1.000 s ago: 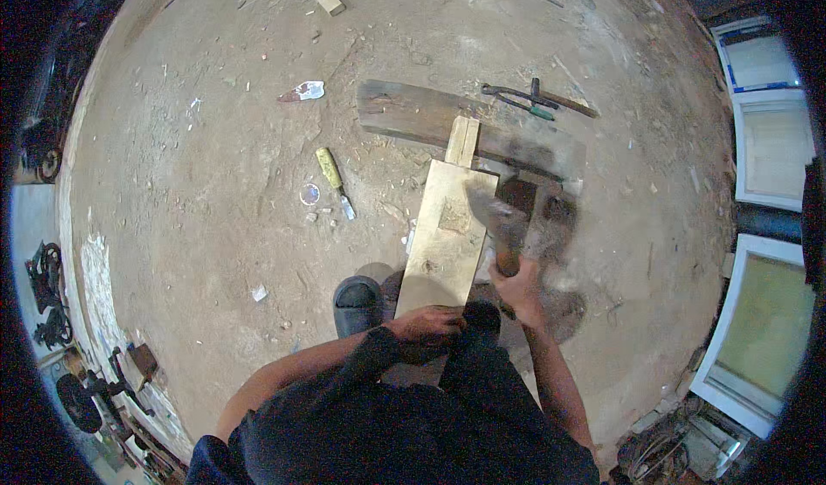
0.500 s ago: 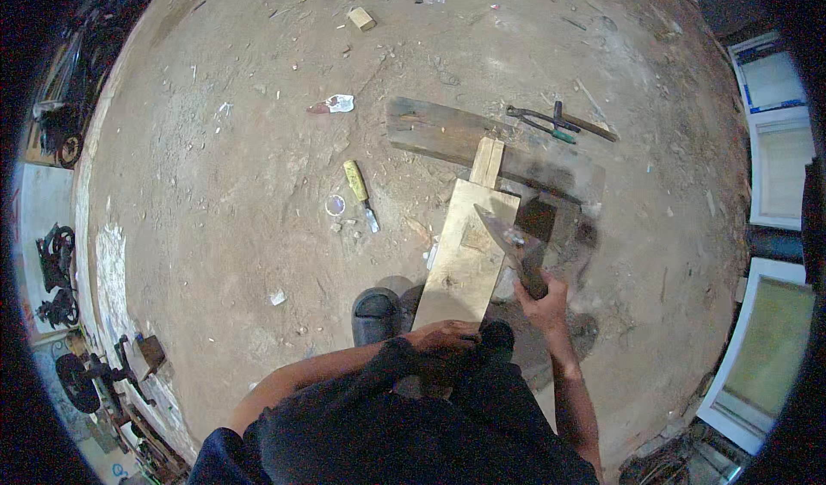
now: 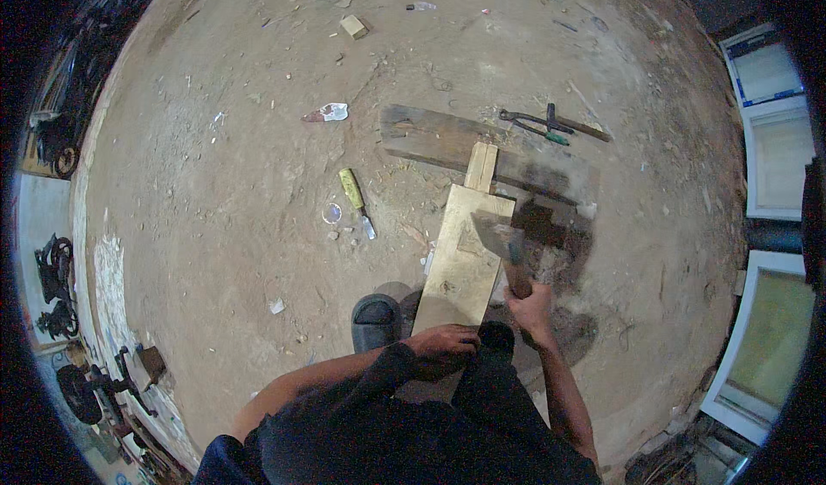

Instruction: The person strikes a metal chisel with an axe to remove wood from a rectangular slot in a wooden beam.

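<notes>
A pale wooden board point(image 3: 446, 289), cut to a narrow tongue at its far end, slants away from my body. Its tongue rests on a dark weathered plank point(image 3: 422, 132) lying crosswise on the ground. My left hand point(image 3: 440, 345) grips the near end of the board, fingers curled over it. A wooden-handled machete point(image 3: 499, 237) with a broad blade is in my right hand point(image 3: 531, 311), fingers wrapped round the handle. Its blade, slightly blurred, reaches over the right side of the board; I cannot tell whether it touches the wood.
Left of the board lies a yellow-handled chisel point(image 3: 352, 191). Pincers point(image 3: 538, 125) and a hammer point(image 3: 578, 127) are beyond the plank. A small wood block point(image 3: 354, 27) is farther off. My sandalled foot point(image 3: 376, 321) stands beside the board. White-framed panels point(image 3: 757, 339) line the right.
My right hand has shifted slightly left, bringing the machete's blade further round toward the board. My left hand keeps its grip on the board. The whole view has tilted a little.
</notes>
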Motion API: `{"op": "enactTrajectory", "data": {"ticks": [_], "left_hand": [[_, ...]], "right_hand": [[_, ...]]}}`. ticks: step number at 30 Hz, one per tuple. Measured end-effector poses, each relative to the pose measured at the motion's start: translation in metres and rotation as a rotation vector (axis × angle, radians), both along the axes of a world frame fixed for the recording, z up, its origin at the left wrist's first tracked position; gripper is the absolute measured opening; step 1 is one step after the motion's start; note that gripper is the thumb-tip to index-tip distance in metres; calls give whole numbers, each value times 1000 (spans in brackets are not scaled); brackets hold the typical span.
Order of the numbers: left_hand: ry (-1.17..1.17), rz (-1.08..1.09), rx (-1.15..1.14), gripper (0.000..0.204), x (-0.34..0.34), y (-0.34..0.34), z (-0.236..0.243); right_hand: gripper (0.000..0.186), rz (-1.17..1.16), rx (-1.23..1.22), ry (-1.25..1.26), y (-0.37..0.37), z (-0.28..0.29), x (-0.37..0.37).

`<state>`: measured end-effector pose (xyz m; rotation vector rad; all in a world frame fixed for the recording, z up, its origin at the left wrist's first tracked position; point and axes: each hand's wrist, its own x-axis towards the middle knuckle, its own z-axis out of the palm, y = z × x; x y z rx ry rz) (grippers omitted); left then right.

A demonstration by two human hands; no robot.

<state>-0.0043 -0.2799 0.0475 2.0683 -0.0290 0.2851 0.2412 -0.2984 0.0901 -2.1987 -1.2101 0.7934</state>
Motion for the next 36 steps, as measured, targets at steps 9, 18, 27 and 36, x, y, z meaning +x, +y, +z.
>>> {"op": "enactTrajectory", "data": {"ticks": [9, 18, 27, 36], "left_hand": [[39, 39, 18, 36, 0, -13, -18], [28, 44, -4, 30, -1, -8, -7], [-36, 124, -309, 34, -3, -17, -21], [-44, 57, 77, 36, -6, -17, -39]], "right_hand": [[26, -129, 102, 186, -11, -12, -6], [38, 121, -180, 27, 26, 22, 6], [31, 16, 67, 115, 3, 28, 2], [37, 149, -310, -28, 4, -23, -10]]}}
